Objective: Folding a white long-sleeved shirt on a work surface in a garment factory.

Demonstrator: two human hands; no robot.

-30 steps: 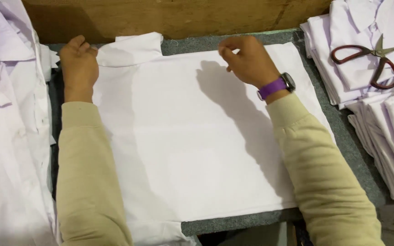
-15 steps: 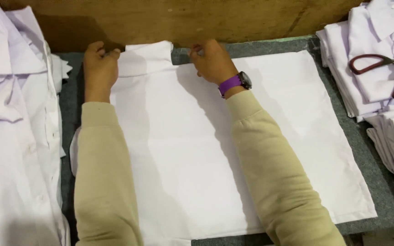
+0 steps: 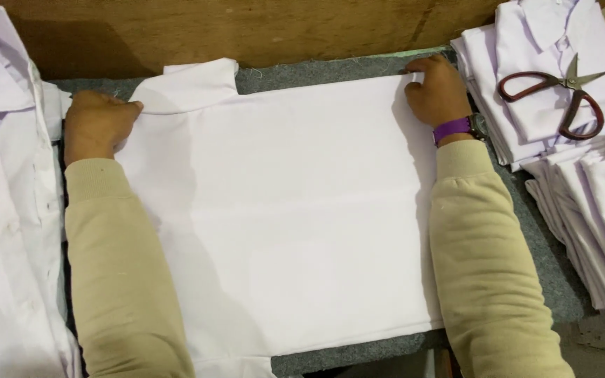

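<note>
A white shirt [image 3: 281, 203] lies flat, back side up, on a grey felt-covered table [image 3: 316, 70]. Its collar [image 3: 190, 87] pokes out at the far left edge. My left hand [image 3: 96, 122] rests palm down on the shirt's far left corner beside the collar, fingers together. My right hand [image 3: 439, 91], with a purple watch strap [image 3: 453, 129] on the wrist, pinches the shirt's far right corner. Both arms are in beige sleeves and lie along the shirt's two sides.
Loose white shirts [image 3: 5, 210] are heaped at the left. Stacks of folded white shirts [image 3: 575, 161] sit at the right, with brown-handled scissors [image 3: 554, 91] on the top one. A brown wooden board [image 3: 246, 28] runs along the back.
My right hand slid from the middle of the shirt's far edge out to the far right corner. My left hand stayed at the far left corner by the collar.
</note>
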